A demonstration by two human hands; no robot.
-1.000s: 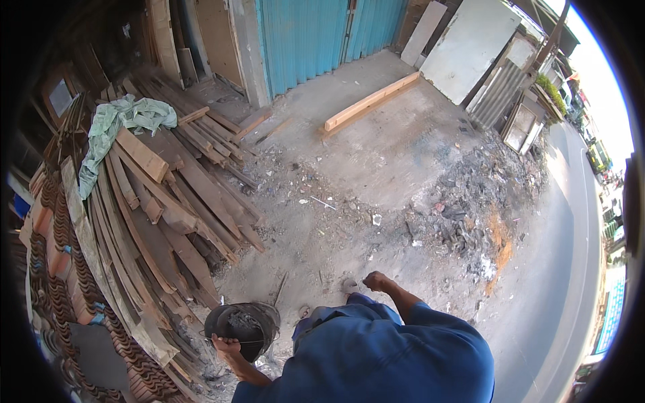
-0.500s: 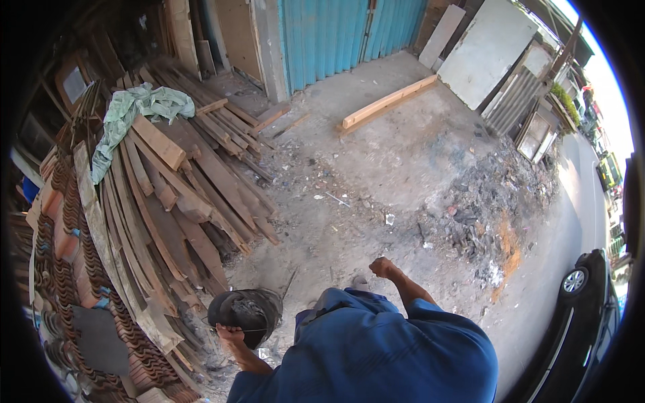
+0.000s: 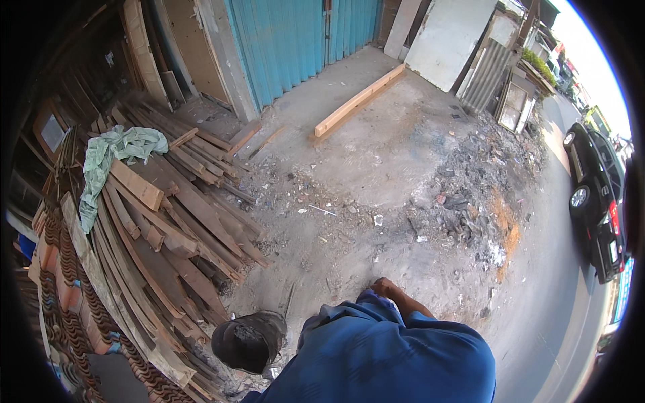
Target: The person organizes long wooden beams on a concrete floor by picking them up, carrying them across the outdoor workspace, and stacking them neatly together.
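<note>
Right hand (image 3: 388, 290) at the blue shirt's front edge — fingers curled, whether its grip closes on anything cannot be told. Left hand not visible. Black bucket (image 3: 248, 341) well to its left, on the ground against the plank pile (image 3: 161, 228). Rubble (image 3: 463, 201) ahead-right; loose timber beam (image 3: 359, 101) far ahead.
</note>
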